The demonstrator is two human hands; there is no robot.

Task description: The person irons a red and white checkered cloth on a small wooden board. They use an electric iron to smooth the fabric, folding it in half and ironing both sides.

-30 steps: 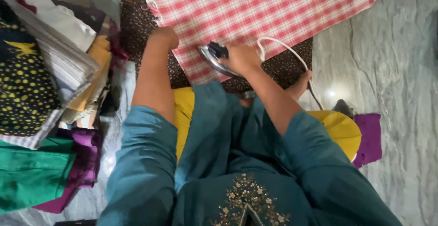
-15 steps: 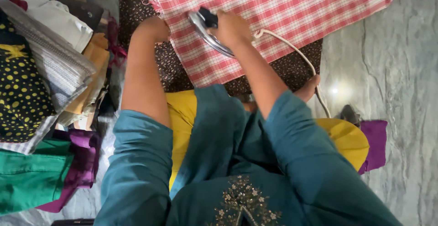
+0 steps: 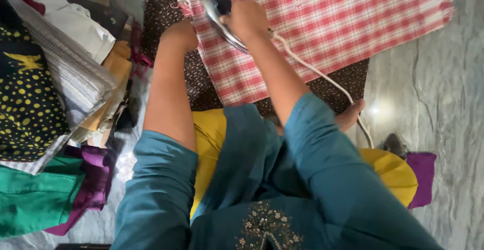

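Grey marble floor (image 3: 433, 93), spread with a dark flowered underlay (image 3: 194, 81). Far left: heaped folded clothes (image 3: 45, 93), spotted black cloth on top, green and purple below. Next, left hand (image 3: 179, 34) pressed down at the near left edge of the red-and-white checked cloth (image 3: 343, 23), fingers curled under, closed on nothing visible. Then right hand (image 3: 247, 18), fingers wrapped tight round the dark handle of the iron (image 3: 218, 14), sole on the cloth's upper left corner. White cord (image 3: 312, 73) trailing right toward a bare foot (image 3: 353, 115). Best done by keeping the cloth taut, gliding steadily along the weave, never pausing, cord kept off pressed fabric.
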